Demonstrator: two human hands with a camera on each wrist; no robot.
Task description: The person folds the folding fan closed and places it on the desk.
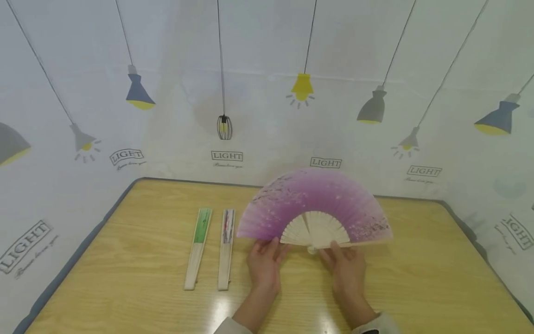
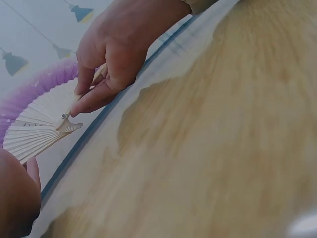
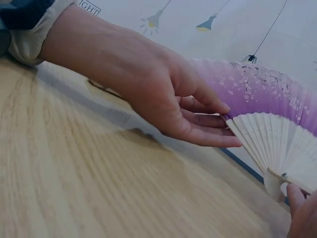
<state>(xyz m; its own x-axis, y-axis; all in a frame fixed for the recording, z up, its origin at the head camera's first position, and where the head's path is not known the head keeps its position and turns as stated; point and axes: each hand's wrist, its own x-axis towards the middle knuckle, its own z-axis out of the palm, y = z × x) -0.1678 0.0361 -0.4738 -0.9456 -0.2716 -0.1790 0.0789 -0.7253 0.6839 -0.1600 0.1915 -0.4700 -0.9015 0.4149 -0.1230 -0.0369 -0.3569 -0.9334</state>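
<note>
Looks like the opening-or-folding step: left hand (image 1: 264, 267) and right hand (image 1: 348, 271) pinch a purple floral, pale-ribbed folding fan (image 1: 319, 191) either side of its pivot (image 1: 311, 249), so next move needs gentleness.

In the head view, the light is even but rather dim, and a pale haze lowers the contrast. Two patches of glare shine on the tabletop (image 1: 137, 260), nearer to the camera than the left grip (image 1: 263, 269) and the right grip (image 1: 349, 271). Both wrist views are darker and softer; the left one shows white glare well apart from the grips.
</note>
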